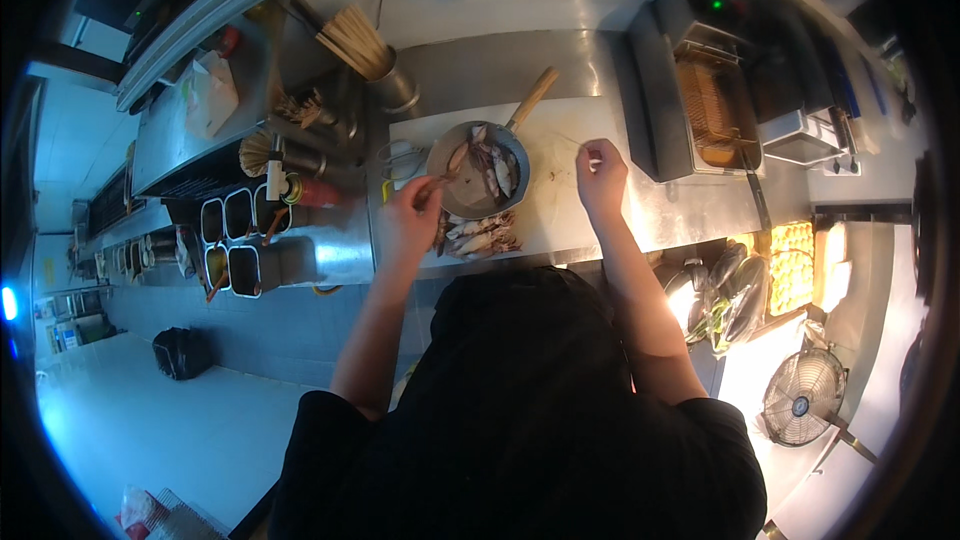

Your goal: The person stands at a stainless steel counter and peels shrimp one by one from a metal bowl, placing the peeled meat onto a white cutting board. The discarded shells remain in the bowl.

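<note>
A wooden-handled pan (459, 193) holding several squid (501, 169) rests on a white cutting board (559, 217). At the pan's left rim, my left hand (418, 204) grips a squid (457, 161) by one end; its other end reaches over the pan. My right hand (602, 165) is raised over the board's right part, fingers closed on a thin skewer (568, 139) that points up and left. More squid (481, 235) lie in a pile on the board, just below the pan.
A metal pot of wooden skewers (390, 82) stands behind the board at left. Sauce containers (244, 270) and a gas torch (307, 191) are farther left. On the right are a deep fryer with a basket (709, 109), bagged eggplants (739, 292) and a fan (802, 397).
</note>
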### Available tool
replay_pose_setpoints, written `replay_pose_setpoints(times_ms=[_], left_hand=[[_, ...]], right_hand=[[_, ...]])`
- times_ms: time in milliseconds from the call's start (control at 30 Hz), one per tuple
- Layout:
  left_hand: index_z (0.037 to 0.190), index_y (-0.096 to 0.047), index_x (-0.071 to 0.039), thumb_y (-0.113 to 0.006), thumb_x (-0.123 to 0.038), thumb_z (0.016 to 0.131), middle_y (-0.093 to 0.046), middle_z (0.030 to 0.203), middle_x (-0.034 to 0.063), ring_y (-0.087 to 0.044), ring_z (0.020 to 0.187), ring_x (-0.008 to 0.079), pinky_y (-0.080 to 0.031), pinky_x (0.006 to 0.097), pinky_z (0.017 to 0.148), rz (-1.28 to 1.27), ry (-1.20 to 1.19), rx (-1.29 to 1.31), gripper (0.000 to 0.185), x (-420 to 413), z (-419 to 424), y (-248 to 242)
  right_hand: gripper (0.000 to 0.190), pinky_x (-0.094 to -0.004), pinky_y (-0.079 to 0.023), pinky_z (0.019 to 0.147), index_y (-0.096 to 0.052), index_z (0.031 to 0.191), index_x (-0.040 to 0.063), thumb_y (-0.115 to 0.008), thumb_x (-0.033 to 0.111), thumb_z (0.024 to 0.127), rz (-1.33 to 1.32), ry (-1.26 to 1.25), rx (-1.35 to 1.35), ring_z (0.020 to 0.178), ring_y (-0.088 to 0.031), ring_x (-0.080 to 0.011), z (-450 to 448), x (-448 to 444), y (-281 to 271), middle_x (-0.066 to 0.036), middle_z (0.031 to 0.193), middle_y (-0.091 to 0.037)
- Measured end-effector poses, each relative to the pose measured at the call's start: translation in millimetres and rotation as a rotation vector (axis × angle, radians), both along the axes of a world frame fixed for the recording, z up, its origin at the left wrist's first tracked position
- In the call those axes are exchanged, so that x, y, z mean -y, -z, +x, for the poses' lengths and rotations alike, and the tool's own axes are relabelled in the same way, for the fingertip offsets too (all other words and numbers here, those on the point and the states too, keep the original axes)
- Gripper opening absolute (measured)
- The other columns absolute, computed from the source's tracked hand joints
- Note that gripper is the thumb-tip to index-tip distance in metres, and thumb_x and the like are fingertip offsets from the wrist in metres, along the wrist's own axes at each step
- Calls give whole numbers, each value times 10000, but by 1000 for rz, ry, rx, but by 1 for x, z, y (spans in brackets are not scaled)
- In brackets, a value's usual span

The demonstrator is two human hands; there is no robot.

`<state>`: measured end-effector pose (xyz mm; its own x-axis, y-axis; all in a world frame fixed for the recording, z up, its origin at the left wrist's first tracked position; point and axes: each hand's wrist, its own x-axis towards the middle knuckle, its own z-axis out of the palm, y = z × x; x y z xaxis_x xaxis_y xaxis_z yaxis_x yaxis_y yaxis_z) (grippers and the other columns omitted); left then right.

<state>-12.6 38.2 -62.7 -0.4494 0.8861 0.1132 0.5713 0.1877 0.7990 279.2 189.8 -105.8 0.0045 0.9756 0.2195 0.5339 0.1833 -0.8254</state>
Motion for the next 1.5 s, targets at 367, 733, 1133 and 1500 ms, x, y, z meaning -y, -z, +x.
replay_pose_setpoints(times_ms=[367,733,1133,1500], left_hand=[[1137,-747,-72,-758,-208,952,-788,1062,157,-766,967,338,-597,453,844,-341,-106,-99,230,27,-54,155],[1361,-635,-77,-693,-191,986,-666,1291,224,-702,1127,428,-602,529,923,-449,174,-376,395,-106,10,132],[1351,-658,-91,-761,-200,919,-728,1210,172,-724,1108,391,-605,518,908,-449,163,-198,458,-90,6,102],[1302,-695,-2,-716,-28,986,-733,1105,69,-685,999,128,-560,283,831,-20,319,472,317,-40,13,-29]], right_hand=[[530,-472,-597,942,-656,1342,5,-795,184,863,-440,-128,263,1082,-731,-377,32,38,85,-234,1219,-726],[203,-393,-619,863,-762,1098,-16,-736,76,920,-205,-245,57,955,-780,-302,1,32,16,-194,1044,-778],[157,-368,-615,865,-761,1075,22,-756,67,924,-191,-353,-85,972,-779,-275,-24,39,-43,-142,1053,-783],[306,-406,-605,851,-693,1200,58,-777,46,906,87,-535,-132,962,-749,-317,-72,31,-118,-128,1041,-742]])
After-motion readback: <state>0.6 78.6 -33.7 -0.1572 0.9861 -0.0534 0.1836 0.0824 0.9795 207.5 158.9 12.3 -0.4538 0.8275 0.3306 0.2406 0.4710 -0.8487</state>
